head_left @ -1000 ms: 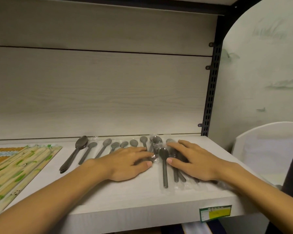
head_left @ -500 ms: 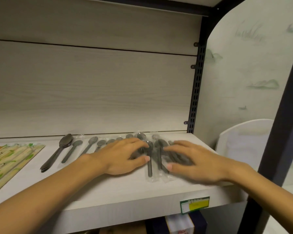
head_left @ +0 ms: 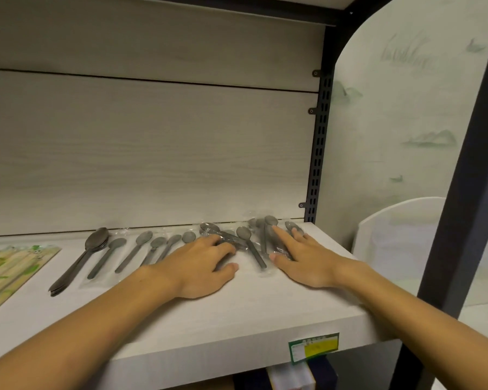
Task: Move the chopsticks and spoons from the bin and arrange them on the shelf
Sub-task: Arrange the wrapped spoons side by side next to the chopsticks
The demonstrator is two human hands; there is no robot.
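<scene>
- Head view: left hand point(head_left: 200, 266) flat, fingers loosely spread on wrapped spoons point(head_left: 245, 243) at centre of shelf point(head_left: 237, 319).
- Right hand point(head_left: 302, 257) flat, fingers straight, pressing the same cluster.
- Chopsticks point(head_left: 14, 266) lie at left edge.
- Left spoons look aligned; centre cluster still jumbled. Bin not visible.

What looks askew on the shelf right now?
The wrapped spoons between the left hand and right hand lie crossed and overlapping, some angled across each other, unlike the evenly spaced row of spoons farther left. Nothing looks spilled or damaged.
</scene>
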